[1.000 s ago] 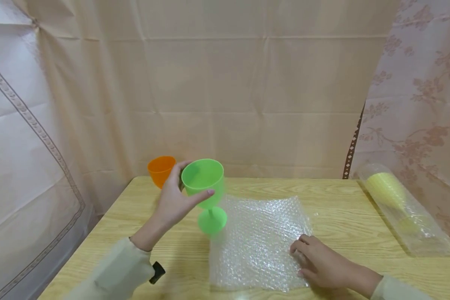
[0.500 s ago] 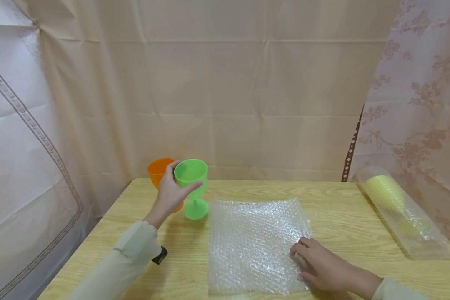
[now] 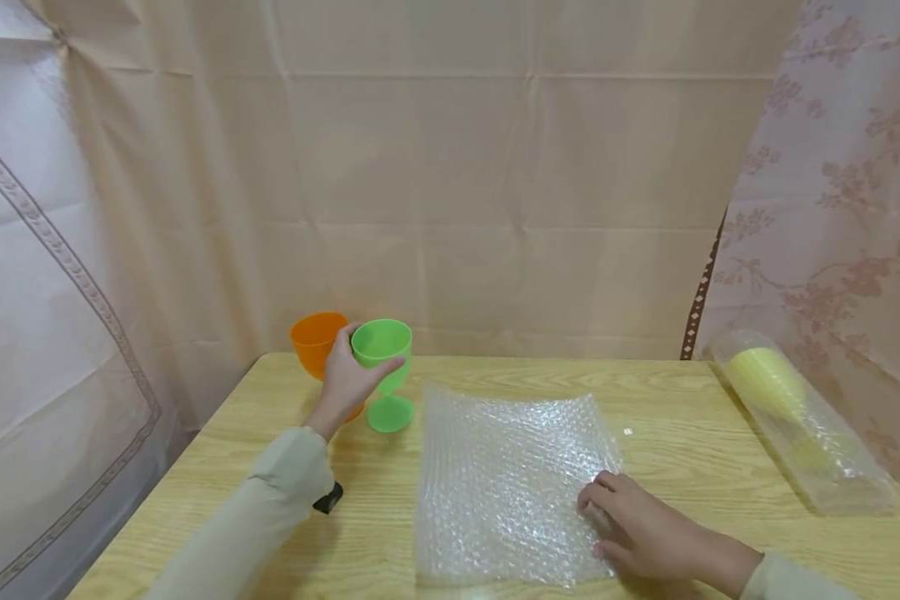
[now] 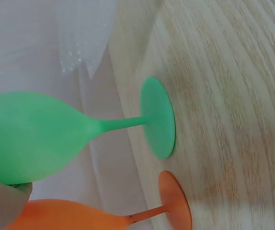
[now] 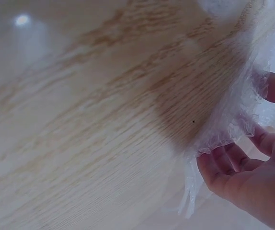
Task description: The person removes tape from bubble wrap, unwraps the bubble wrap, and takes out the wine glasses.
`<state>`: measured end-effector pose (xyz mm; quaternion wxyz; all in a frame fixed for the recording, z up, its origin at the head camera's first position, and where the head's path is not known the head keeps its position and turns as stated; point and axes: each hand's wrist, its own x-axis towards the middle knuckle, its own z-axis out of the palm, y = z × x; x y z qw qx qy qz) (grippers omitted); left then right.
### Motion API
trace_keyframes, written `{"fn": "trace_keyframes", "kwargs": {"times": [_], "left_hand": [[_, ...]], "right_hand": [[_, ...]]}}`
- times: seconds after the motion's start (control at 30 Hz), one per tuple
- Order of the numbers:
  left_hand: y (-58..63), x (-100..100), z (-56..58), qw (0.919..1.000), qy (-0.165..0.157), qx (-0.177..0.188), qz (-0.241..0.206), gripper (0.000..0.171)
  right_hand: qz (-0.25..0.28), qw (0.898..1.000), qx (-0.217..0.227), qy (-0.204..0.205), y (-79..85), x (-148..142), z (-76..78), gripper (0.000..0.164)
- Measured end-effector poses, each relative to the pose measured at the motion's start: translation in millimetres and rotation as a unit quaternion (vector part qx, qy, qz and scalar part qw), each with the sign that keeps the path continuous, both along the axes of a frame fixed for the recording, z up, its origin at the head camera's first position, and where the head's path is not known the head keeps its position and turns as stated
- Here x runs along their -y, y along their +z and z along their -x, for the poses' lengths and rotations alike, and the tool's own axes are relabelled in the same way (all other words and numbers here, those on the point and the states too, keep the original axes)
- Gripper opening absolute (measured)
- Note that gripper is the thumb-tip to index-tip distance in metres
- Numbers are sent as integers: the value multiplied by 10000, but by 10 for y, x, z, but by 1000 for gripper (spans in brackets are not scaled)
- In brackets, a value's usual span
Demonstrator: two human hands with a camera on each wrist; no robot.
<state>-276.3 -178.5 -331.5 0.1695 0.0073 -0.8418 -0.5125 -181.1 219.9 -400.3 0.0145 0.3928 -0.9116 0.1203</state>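
Observation:
My left hand (image 3: 345,379) grips the bowl of a green goblet (image 3: 384,343), its thumb across the near side. The goblet stands upright at the left of the table; I cannot tell if its foot (image 4: 157,117) bears on the wood. Just behind and left is an orange goblet (image 3: 315,343), partly hidden by that hand. A square sheet of bubble wrap (image 3: 506,483) lies flat in the middle. My right hand (image 3: 648,529) pinches its right edge, and in the right wrist view the crumpled wrap (image 5: 233,115) sits between thumb and curled fingers.
At the right edge of the wooden table (image 3: 705,467) lies a yellow goblet (image 3: 768,383) inside a bubble-wrap sleeve (image 3: 855,479). A tiny clear scrap (image 3: 627,432) rests beyond the sheet. A beige cloth (image 3: 480,167) hangs behind the table.
My left hand has carried the green goblet left and away from me, off the bubble wrap to beside the orange goblet. It barely moves in the last half second. The right hand stays put.

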Motion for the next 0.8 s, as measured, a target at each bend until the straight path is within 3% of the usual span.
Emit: {"fn": "trace_keyframes", "kwargs": {"times": [0.27, 0.53, 0.63, 0.8], "left_hand": [[-102, -11, 42, 9999, 8, 133, 57, 89], [-345, -31, -12, 9980, -25, 628, 25, 86], [-402, -33, -97, 9943, 31, 1050, 175, 89], [-370, -58, -316, 9803, 126, 1952, 273, 98]], "right_hand": [[13, 10000, -35, 21, -1, 6, 2, 38], [-65, 10000, 25, -49, 13, 1, -1, 37], [-65, 10000, 32, -61, 18, -4, -9, 37], [-36, 10000, 38, -77, 31, -17, -21, 37]]}}
